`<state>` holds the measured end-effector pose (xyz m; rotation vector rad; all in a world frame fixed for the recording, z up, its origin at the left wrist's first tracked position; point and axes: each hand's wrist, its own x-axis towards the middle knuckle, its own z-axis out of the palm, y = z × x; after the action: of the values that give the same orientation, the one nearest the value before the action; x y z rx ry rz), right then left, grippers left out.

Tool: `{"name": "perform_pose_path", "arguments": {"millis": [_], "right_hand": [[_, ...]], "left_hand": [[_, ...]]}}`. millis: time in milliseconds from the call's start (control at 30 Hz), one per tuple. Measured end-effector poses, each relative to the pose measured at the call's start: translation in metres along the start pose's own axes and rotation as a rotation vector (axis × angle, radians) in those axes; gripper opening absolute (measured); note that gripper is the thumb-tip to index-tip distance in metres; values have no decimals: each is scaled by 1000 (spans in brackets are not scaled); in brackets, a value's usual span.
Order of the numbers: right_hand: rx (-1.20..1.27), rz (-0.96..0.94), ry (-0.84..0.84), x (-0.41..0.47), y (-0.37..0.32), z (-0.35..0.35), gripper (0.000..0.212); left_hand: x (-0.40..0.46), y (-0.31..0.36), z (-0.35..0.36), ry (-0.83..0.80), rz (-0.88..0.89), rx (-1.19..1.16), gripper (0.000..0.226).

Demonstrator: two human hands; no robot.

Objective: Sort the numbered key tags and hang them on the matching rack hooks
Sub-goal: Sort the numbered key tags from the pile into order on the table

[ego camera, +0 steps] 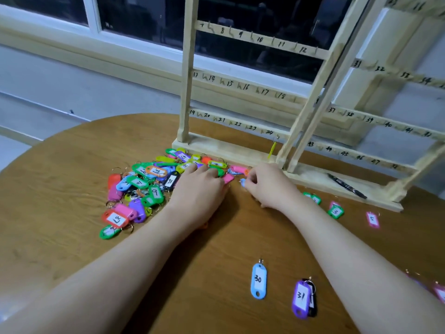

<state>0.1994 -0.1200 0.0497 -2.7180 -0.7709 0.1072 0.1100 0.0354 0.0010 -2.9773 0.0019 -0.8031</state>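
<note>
The main risk here is a mix-up: the tags [144, 186] lie in a tangled heap just left of the rack [231, 150] base, rings interlocked, so lifting one may drag neighbours along or scatter them across the bench [60, 165], and several labels face down or blur, so a number could be misread and hung on the wrong hook. A second risk is knocking the rack, since both hands work right against its base. Nearly all hooks look bare; only a yellow tag [272, 149] hangs below the 24 mark, so the task seems barely begun. The left hand [199, 189] reaches forward, palm down, its fingers lying fairly flat on the heap's right edge beside a pink tag [227, 178], pressing or raking, not gripping as far as I can tell. The right hand [269, 186] sits just right of it, in front of the rack base, fingers curled and pinching a small blue tag [242, 182]. Nearer the person than the rack, sorted tags lie apart: tag 30 [258, 280], tag 31 [301, 298], tag 3 [336, 211] and tag 5 [372, 219].
</note>
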Motion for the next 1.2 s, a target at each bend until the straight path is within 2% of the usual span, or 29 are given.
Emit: {"name": "perform_pose_path", "arguments": {"millis": [167, 267, 333, 433, 567, 700, 767, 933, 1200], "right_hand": [[576, 183, -18, -35, 29, -3, 21], [852, 187, -29, -53, 45, 4, 24], [937, 143, -19, -58, 52, 6, 21], [927, 96, -21, -56, 55, 7, 21], [897, 65, -25, -55, 57, 10, 21], [863, 43, -35, -52, 57, 11, 21], [853, 43, -34, -52, 57, 11, 20], [852, 47, -22, -52, 58, 11, 18], [846, 31, -21, -51, 59, 14, 19]], "left_hand": [[2, -5, -8, -14, 26, 59, 21], [3, -9, -7, -12, -24, -3, 17], [2, -11, -7, 2, -75, -51, 22], [3, -15, -12, 58, -150, -84, 27], [0, -13, -21, 138, -230, -312, 15], [-4, 2, -25, 18, -228, -752, 12], [-5, 7, -23, -74, -235, -871, 12], [-5, 8, -21, -182, -288, -1033, 14], [-6, 10, -27, -199, -305, -1089, 11]]}}
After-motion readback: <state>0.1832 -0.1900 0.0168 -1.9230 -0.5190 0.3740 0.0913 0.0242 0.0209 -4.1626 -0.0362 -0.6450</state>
